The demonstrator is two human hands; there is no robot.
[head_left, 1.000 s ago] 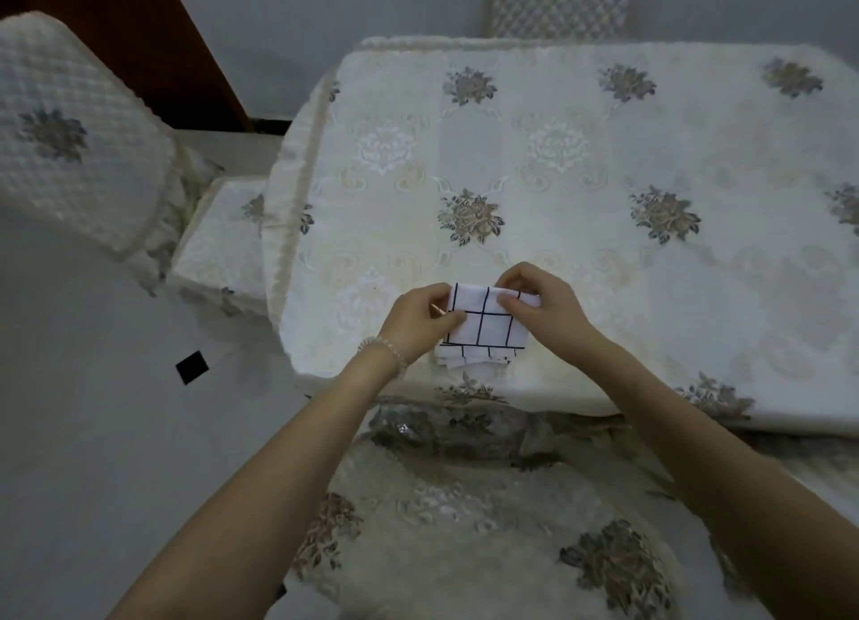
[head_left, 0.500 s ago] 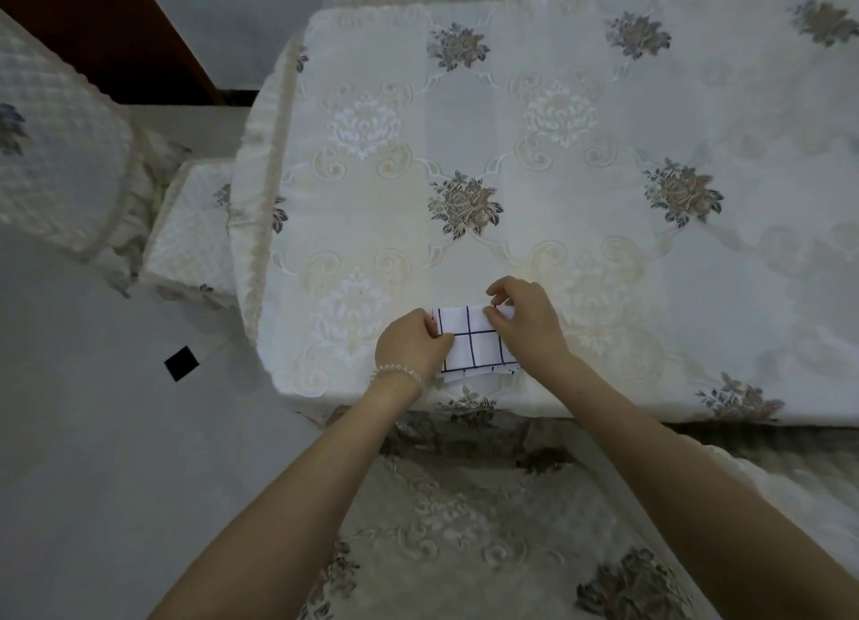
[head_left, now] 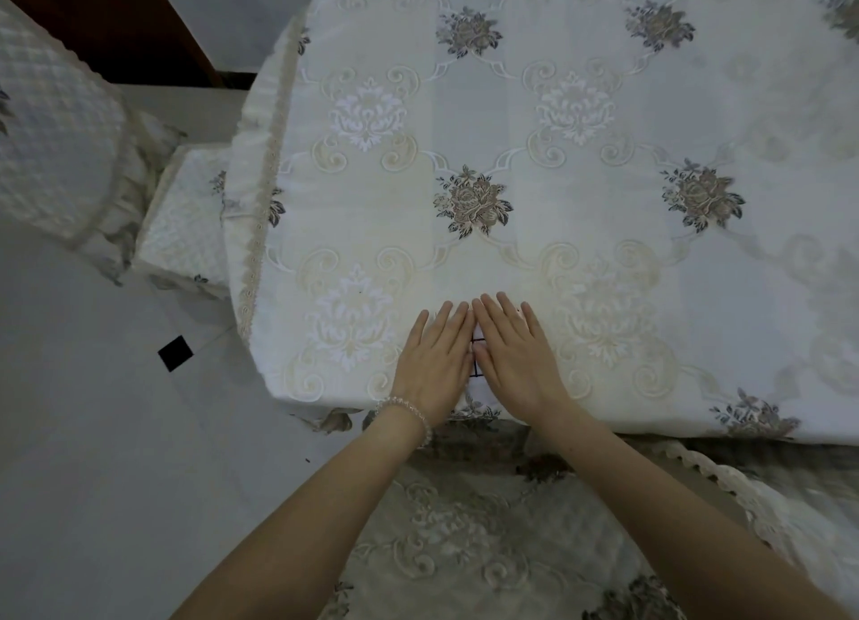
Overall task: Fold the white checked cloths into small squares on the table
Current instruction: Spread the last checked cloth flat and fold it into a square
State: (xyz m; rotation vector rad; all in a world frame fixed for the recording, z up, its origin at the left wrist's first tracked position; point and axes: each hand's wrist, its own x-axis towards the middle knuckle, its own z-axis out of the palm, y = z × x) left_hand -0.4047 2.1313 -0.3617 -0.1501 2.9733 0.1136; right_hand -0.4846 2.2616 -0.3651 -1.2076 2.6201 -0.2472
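Observation:
A folded white checked cloth (head_left: 477,363) lies near the front edge of the table (head_left: 604,247), almost wholly hidden under my hands; only a thin strip with black lines shows between them. My left hand (head_left: 434,363) lies flat on its left part, fingers straight and together. My right hand (head_left: 516,354) lies flat on its right part, fingers straight, pressing down. The two hands touch side by side.
The table wears a cream embroidered cover with grey rose motifs. A covered chair seat (head_left: 488,540) sits below the table's front edge. Another covered chair (head_left: 56,135) and a quilted stool (head_left: 186,219) stand at the left on the pale floor.
Both hands let go of the cloth's upper corners and flattened onto it, fingers straightened. The camera moved closer over the table.

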